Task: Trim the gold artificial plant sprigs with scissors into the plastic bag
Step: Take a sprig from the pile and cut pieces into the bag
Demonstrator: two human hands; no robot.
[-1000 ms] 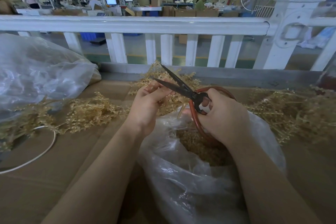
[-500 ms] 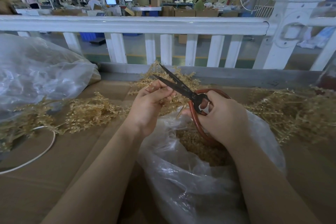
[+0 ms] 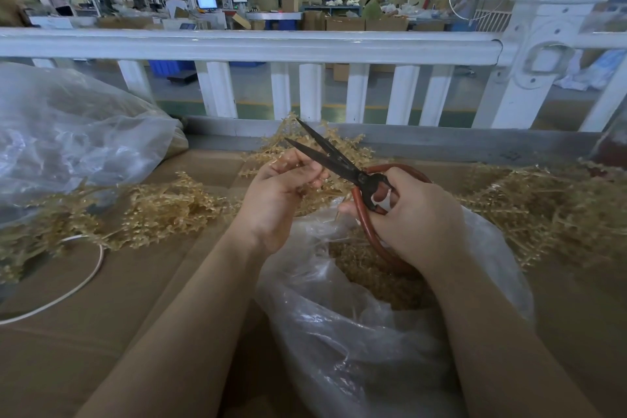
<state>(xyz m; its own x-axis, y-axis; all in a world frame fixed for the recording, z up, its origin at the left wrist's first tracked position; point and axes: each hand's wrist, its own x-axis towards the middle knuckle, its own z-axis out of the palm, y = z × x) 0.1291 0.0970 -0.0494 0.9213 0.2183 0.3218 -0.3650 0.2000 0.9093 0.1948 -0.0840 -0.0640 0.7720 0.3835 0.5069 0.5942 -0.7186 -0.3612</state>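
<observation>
My right hand [image 3: 417, 217] grips the red loop handles of large dark scissors [image 3: 334, 159], whose blades stand apart and point up-left. My left hand [image 3: 281, 193] pinches a gold sprig [image 3: 325, 195] just under the blades, above the mouth of a clear plastic bag [image 3: 356, 332]. Cut gold pieces [image 3: 373, 275] lie inside the bag. Most of the held sprig is hidden by my fingers.
Loose gold sprigs lie in heaps at left [image 3: 159, 210], behind my hands [image 3: 339, 146] and at right [image 3: 549, 210] on the brown cardboard surface [image 3: 101, 332]. A second, bulging clear bag [image 3: 68, 139] sits far left, a white cord [image 3: 81, 282] near it. A white railing [image 3: 305, 44] bounds the back.
The scissors and both hands have hardly shifted. The blades stay apart over the sprig.
</observation>
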